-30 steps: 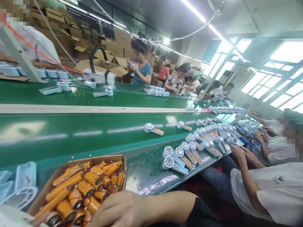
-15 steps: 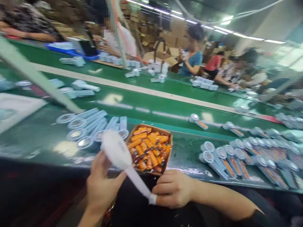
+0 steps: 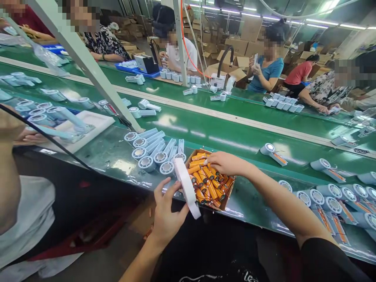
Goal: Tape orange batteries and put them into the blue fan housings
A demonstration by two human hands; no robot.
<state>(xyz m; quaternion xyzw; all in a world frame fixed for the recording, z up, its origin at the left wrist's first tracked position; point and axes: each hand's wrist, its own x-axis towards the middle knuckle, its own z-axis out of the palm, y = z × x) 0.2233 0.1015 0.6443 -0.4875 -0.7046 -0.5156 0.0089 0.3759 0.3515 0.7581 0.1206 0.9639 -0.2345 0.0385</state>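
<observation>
My left hand (image 3: 169, 215) grips a white tape roll (image 3: 185, 186) on edge, with a short loose end hanging at its bottom. Just right of the roll is a cardboard box (image 3: 229, 196) full of orange wrapped batteries (image 3: 210, 188). My right hand (image 3: 225, 162) reaches over the back of this box, its fingertips on the batteries; whether they pinch something small is hidden. Behind the roll lie several light-blue fan bodies (image 3: 147, 163) with round heads and flat handles.
More blue units (image 3: 333, 204) with orange strips lie at right. A slanted metal post (image 3: 96, 74) rises at left by a white tray (image 3: 101, 121). A neighbour's arm (image 3: 8, 176) is at far left. People sit across the green belt (image 3: 188, 125).
My right hand has left the tape end and moved up to the batteries in the box. The strip once stretched between my hands is no longer pulled out. The view has shifted left.
</observation>
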